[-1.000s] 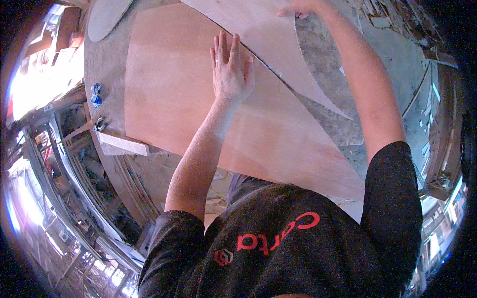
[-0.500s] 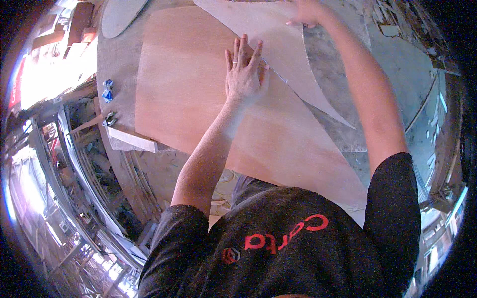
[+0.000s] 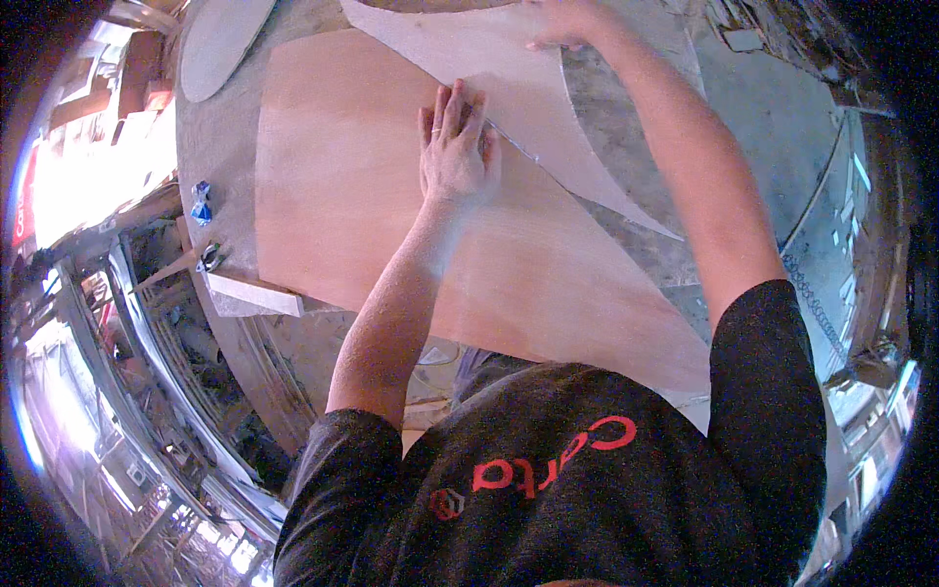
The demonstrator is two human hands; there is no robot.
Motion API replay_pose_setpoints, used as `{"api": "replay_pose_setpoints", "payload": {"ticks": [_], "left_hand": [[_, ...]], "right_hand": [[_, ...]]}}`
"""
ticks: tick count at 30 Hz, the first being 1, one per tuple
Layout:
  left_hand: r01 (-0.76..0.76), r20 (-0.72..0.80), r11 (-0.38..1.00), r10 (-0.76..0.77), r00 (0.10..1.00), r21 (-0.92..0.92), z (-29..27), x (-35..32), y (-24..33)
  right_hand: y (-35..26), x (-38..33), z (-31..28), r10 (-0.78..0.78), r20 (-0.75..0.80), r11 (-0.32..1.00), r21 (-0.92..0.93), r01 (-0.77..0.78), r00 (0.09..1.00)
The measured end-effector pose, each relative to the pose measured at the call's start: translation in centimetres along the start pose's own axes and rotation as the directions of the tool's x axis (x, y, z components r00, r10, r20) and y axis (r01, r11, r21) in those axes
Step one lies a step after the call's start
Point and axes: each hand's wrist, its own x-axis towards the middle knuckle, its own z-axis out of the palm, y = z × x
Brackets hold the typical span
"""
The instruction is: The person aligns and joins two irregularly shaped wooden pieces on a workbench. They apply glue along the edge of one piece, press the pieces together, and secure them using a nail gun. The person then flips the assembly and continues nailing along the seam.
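My left hand (image 3: 457, 152) lies palm down on a large tan sheet of thin wood (image 3: 342, 186), fingers stretched and slightly apart. Its fingertips are close to the sheet's slanting edge. Along that edge lies a paler thin piece (image 3: 518, 78) with a curved right side, tapering to a point near my right forearm. At the top of the view, my right hand (image 3: 572, 27) reaches over the pale piece near its upper right edge. That hand is blurred and partly hidden, so its grip cannot be made out.
A pale rounded piece (image 3: 220, 49) lies at the far left of the grey work surface (image 3: 626, 117). On its left edge sit a crumpled blue-and-white item (image 3: 201, 203), a small dark item (image 3: 208, 258) and a whitish strip (image 3: 256, 292). Scrap lengths (image 3: 186, 352) crowd the lower left.
The whole view has shifted a little, moving hands and sheets slightly left in it. My left fingers are closer together than before. The right hand stays by the pale piece.
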Motion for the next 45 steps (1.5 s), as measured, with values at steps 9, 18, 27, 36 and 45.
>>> {"api": "replay_pose_setpoints", "payload": {"ticks": [9, 18, 27, 36, 45], "left_hand": [[-0.024, 0.003, 1.000, 0.023, 1.000, 0.008, 0.1, 0.0, -0.4], [-0.006, 0.001, 0.999, 0.005, 1.000, 0.047, 0.8, 0.0, -0.9], [-0.023, -0.008, 0.998, 0.024, 1.000, 0.055, 1.0, 0.1, -1.1], [-0.049, -0.035, 0.998, 0.050, 0.998, 0.028, 1.0, -0.1, -1.1], [-0.063, -0.047, 0.997, 0.061, 0.997, -0.048, 0.6, 0.1, -1.2]], "right_hand": [[-0.8, -2.4, 0.3, 0.016, -0.231, 0.979, 0.202, 0.032, 0.973], [-4.9, -24.6, 3.0, -0.047, 0.051, 0.960, 0.277, 0.031, 0.998], [-4.8, -25.2, 5.5, 0.033, 0.008, 0.947, 0.321, -0.034, 0.999], [-4.6, -25.1, 4.3, -0.059, 0.035, 0.966, 0.255, 0.049, 0.998], [-5.1, -25.7, 3.9, -0.044, 0.056, 0.987, 0.154, 0.035, 0.997]]}}
